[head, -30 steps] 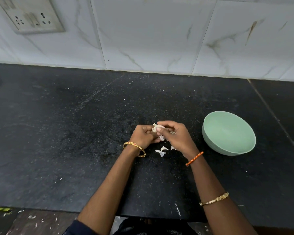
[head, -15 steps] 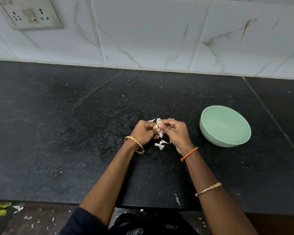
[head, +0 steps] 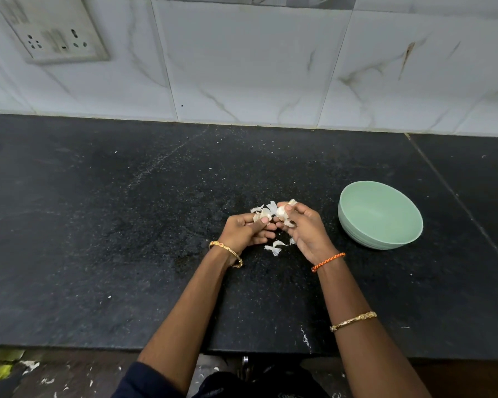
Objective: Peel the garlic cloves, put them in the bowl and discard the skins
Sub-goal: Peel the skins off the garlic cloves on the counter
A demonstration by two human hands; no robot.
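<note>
both hands meet just left of the one green bowl (head: 381,215) on the black worktop (head: 98,225): left hand (head: 246,231) pinches loose skin (head: 263,212), right hand (head: 305,228) grips what looks like a garlic clove (head: 282,211). two or three skins (head: 275,248) lie beneath them, partly hidden. one socket plate (head: 55,33) sits on the tiled wall (head: 256,67) far left of the bowl.

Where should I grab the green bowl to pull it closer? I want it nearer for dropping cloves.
Grip the green bowl at its near left rim, coming from the right hand side. It stands upright and open, so thumb inside and fingers outside should probably pinch that thin wall.
</note>
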